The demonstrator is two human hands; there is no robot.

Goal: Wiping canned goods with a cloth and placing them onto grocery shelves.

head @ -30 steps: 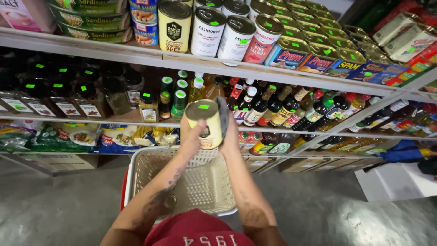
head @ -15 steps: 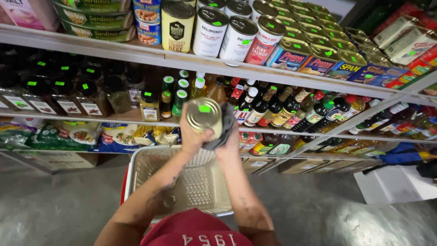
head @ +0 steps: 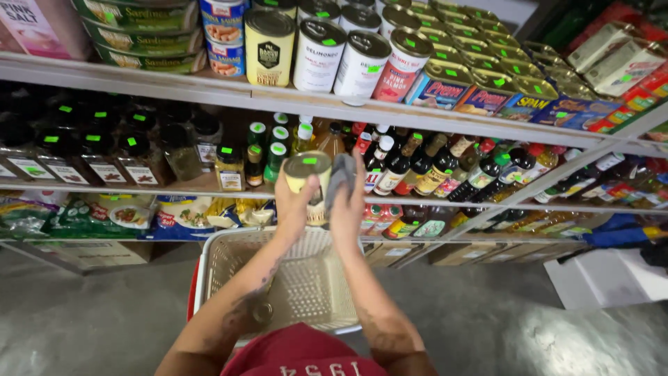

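Red shirt fabric (head: pixel 303 358) fills the bottom centre of my frame, and just above it a pale plastic shopping basket (head: pixel 209 278) sits under my forearms. My left hand (head: pixel 296 202) is wrapped around a yellow tin can (head: pixel 309 182) at mid-frame, its lid bearing a green sticker. My right hand (head: pixel 348 202) presses a grey cloth (head: pixel 339 177) against the can's side. Beyond stand sauce bottles (head: pixel 417 163) on the middle shelf (head: pixel 209 182), with canned goods (head: pixel 334 52) above.
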